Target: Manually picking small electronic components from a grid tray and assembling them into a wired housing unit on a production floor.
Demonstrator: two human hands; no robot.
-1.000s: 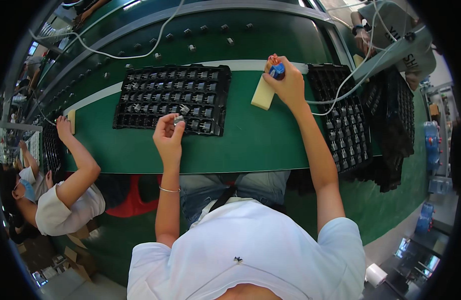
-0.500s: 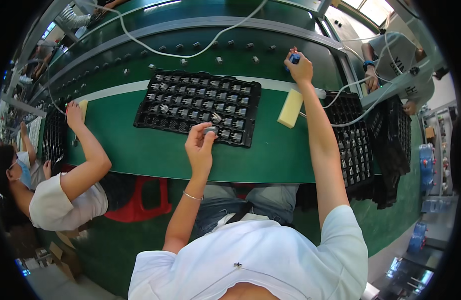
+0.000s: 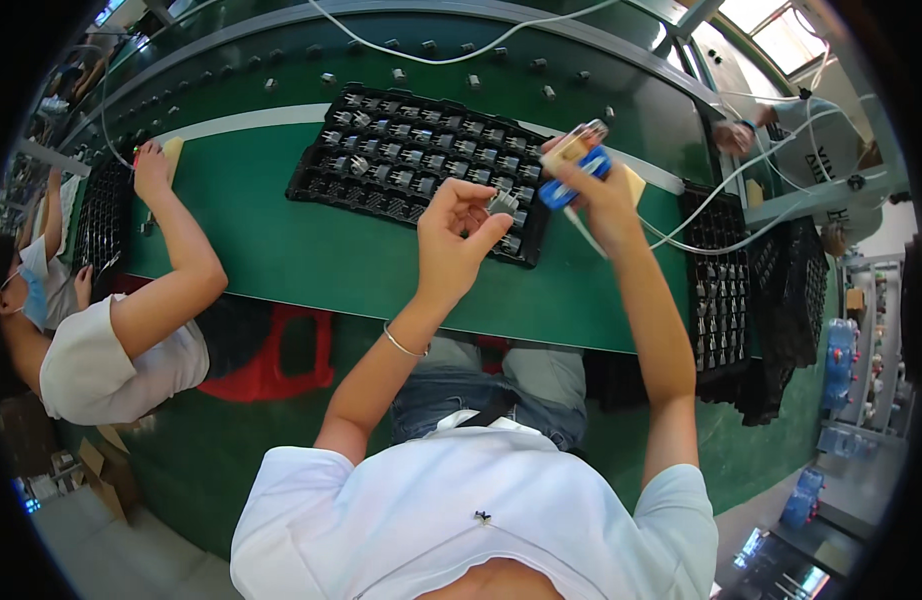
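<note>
My left hand (image 3: 453,238) pinches a small grey metal component (image 3: 502,203) between thumb and fingers, over the front right part of a black plastic tray (image 3: 306,186). The tray's slots hold many similar components with pins; a few lie tilted. Just right of it my right hand (image 3: 611,205) grips a blue-and-clear handheld tool (image 3: 584,172), blurred by motion, so its exact kind cannot be made out. Its near end is close to the held component, with a gap between them. Behind my right hand a pale yellow block (image 3: 634,186) shows in part.
Beyond the tray, loose components (image 3: 473,81) stand in rows on a dark green surface. White cables (image 3: 721,243) hang at the right, by more black trays (image 3: 719,310). A co-worker (image 3: 131,350) sits at left near a red stool (image 3: 281,355); another person (image 3: 821,150) is at right.
My right hand has come back from the far side with the blue tool, toward my left hand. My left hand has lifted the component up from the tray's front edge. The view has shifted slightly.
</note>
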